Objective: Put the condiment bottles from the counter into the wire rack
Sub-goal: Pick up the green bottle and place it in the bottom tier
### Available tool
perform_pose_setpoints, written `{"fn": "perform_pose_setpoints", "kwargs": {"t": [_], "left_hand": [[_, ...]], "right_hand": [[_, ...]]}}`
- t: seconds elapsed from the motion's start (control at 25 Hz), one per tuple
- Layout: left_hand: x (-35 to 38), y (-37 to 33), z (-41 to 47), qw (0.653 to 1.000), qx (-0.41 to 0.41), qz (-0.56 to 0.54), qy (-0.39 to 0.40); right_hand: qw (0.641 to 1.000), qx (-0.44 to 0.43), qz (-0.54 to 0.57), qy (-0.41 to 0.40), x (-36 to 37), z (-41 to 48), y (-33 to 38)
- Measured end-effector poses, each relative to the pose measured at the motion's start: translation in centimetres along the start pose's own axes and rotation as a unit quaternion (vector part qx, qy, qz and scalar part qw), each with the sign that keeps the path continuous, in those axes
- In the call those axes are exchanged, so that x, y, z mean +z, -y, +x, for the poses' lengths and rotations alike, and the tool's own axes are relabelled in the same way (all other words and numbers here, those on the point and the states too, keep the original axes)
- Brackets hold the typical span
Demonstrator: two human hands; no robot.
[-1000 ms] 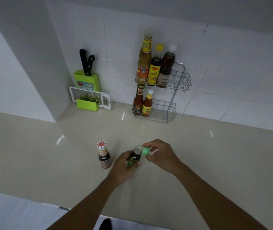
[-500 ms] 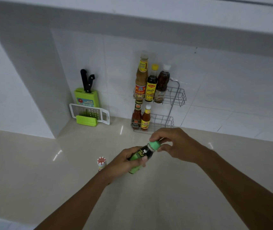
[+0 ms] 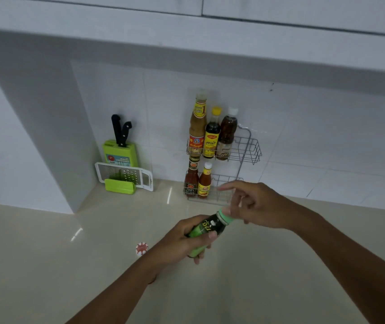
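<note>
Gripping green-capped bottle (image 3: 206, 232), both hands (image 3: 260, 206).

5 bottles in wire rack (image 3: 245, 150), knife block (image 3: 120, 152) left, grater (image 3: 126, 175) before it

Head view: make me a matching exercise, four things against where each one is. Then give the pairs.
Things:
1. green bottle
2. yellow-cap bottle
3. red-cap bottle
4. knives

Places:
A. upper tier of the wire rack
B. standing on the counter, mostly hidden behind the left forearm
C. in the green block by the wall
D. held off the counter, left hand on its body, right hand at its cap

Pairs: 1-D, 2-A, 3-B, 4-C
</note>
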State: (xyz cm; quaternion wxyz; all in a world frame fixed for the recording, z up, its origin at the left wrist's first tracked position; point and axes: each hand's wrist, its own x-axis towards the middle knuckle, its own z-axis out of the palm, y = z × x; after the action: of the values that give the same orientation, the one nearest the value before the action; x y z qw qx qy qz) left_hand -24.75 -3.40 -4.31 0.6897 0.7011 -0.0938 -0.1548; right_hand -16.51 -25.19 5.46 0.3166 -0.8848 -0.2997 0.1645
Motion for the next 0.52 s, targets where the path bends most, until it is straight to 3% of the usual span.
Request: {"fn": "perform_pose_setpoints", "kwargs": {"t": [0.12, 0.2, 0.36, 0.52], "left_hand": [[-0.2, -1.0, 0.5, 0.996, -0.008, -0.063, 0.055], [0.3, -1.7, 0.8, 0.996, -0.017, -0.056, 0.066], [1.3, -2.7, 1.5, 0.995, 0.039, 0.088, -0.034], [2.1, -2.5, 1.5, 0.948, 0.123, 0.261, -0.137]], "right_hand": [[0.964, -0.195, -0.168, -0.066, 0.9, 0.3, -0.2], [0.924, -0.242, -0.260, -0.140, 1.8, 0.8, -0.7], [0.960, -0.108, -0.171, -0.194, 2.7, 1.5, -1.1], [0.969, -0.060, -0.081, -0.224, 3.2, 1.6, -1.1]]}}
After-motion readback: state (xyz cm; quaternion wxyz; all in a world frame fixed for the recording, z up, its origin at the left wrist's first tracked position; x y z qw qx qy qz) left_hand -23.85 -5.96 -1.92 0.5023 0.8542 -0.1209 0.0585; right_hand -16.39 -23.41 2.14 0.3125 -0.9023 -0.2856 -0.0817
